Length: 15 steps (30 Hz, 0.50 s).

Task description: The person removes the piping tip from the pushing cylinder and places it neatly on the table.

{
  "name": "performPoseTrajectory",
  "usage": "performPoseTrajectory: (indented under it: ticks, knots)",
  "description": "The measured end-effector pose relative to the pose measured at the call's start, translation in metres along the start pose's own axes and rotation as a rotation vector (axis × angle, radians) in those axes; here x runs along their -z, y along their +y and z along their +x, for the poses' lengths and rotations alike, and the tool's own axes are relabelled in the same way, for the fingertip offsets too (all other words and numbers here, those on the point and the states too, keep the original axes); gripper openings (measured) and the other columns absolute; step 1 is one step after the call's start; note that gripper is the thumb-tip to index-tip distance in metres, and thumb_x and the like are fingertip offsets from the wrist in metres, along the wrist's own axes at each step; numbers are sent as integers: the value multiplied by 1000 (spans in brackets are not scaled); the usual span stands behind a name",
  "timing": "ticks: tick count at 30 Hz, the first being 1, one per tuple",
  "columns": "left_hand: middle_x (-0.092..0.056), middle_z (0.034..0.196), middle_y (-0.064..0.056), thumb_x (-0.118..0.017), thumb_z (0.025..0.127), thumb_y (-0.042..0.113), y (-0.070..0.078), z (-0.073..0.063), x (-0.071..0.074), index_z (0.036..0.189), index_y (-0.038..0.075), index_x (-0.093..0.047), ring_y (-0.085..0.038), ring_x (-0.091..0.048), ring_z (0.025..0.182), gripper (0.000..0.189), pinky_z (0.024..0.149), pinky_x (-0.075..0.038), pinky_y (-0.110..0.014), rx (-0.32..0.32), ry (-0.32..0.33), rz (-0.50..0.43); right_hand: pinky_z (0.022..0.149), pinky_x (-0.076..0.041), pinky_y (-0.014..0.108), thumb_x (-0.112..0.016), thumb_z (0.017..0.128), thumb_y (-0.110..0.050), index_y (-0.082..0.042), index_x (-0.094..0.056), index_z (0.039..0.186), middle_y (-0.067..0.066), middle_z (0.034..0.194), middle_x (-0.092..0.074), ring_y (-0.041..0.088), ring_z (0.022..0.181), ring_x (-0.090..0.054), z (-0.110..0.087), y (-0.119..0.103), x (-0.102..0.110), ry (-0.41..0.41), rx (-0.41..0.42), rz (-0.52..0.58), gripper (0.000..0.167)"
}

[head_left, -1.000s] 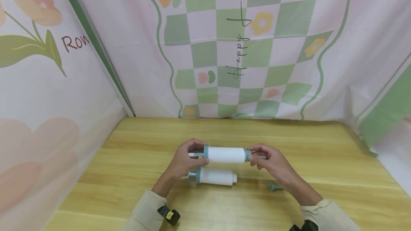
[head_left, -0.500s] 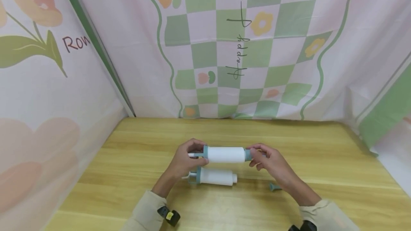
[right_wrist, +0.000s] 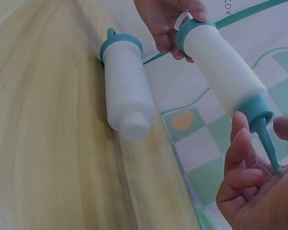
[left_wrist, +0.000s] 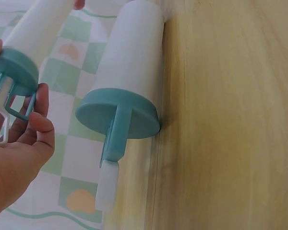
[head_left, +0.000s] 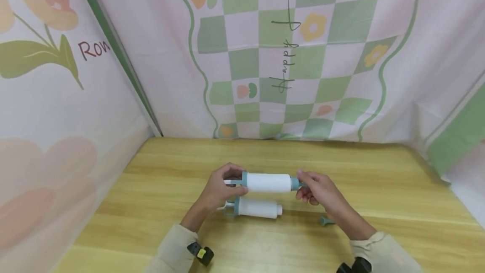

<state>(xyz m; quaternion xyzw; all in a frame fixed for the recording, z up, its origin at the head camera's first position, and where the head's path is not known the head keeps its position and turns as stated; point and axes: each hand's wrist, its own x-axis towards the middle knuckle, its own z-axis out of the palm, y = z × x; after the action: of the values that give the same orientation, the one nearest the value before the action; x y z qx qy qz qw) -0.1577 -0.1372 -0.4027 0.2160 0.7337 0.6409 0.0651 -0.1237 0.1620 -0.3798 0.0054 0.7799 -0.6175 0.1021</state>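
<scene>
My left hand (head_left: pixel 217 188) grips the teal collar of a white tube like an icing syringe (head_left: pixel 269 183), held level above the table. A white handle (left_wrist: pixel 2 108) juts from that end, among the fingers. At the other end sit a teal screw ring (head_left: pixel 294 183) and a tapered nozzle (right_wrist: pixel 269 146). My right hand (head_left: pixel 323 191) surrounds the nozzle with thumb and fingers apart. Its index fingertip seems to touch the ring in the right wrist view. A second, similar syringe (head_left: pixel 258 208), without a nozzle, lies on the table just nearer.
A small teal nozzle (head_left: pixel 324 220) lies on the wooden table (head_left: pixel 265 247), partly hidden by the right forearm. Patterned cloth (head_left: pixel 273 70) hangs behind the table's far edge and along its sides.
My right hand has turned and opened from the teal ring, leaving the ring in plain sight. The left hand keeps its grip, and the view has shifted slightly.
</scene>
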Motion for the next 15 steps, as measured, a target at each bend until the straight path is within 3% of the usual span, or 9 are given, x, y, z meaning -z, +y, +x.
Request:
performPoseTrajectory:
  ticks: [15]
  knots:
    - [-65,116,-11,-79,84,8,2,-1,3,121,3,-62,-28,-62,107,42,88,-55,-40,18,-7,16,60,-47,26,-60,102,-27,7,-59,118,12,90,-67,18,72,-59,-1,-1,5,-76,96,19,37]
